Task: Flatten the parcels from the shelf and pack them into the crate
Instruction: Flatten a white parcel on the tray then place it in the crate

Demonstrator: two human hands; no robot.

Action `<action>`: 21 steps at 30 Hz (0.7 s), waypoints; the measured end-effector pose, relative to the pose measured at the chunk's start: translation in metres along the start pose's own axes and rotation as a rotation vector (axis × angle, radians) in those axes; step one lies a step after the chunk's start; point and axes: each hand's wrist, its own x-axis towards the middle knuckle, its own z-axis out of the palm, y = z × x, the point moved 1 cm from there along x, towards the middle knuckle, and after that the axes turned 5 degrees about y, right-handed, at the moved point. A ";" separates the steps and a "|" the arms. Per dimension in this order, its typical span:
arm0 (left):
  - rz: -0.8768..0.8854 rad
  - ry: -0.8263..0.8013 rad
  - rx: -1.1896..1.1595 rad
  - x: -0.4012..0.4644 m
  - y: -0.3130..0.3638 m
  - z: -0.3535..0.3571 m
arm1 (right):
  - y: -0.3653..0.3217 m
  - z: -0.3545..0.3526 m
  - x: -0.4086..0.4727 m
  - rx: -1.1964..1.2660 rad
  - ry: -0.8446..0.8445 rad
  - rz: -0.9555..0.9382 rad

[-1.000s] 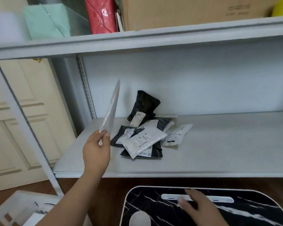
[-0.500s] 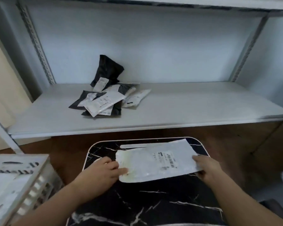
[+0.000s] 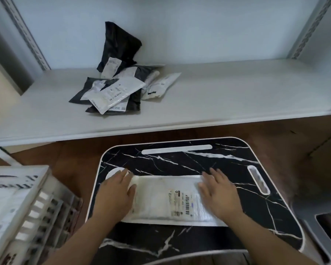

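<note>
On the bench, our left hand and right hand press flat-fingered on the white parcel; left of the bench, the crate holds white parcels.

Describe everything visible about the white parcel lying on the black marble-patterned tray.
The white parcel is a flat, soft-looking mailer, apparently padded plastic, lying lengthwise across the black marble-patterned tray. A printed shipping label with a barcode sits right of its middle. The left hand presses flat on its left end, the right hand on its right end, both with straight fingers. Its surface looks slightly puffy and wrinkled.
</note>
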 end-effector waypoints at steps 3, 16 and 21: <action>0.046 -0.104 0.007 0.004 0.033 0.023 | -0.011 0.026 0.004 -0.057 -0.087 -0.115; 0.198 -0.087 0.042 -0.014 0.046 0.074 | -0.017 0.057 -0.004 -0.051 -0.104 -0.231; 0.238 -0.080 0.044 -0.015 0.046 0.074 | -0.014 0.066 -0.007 -0.153 -0.035 -0.277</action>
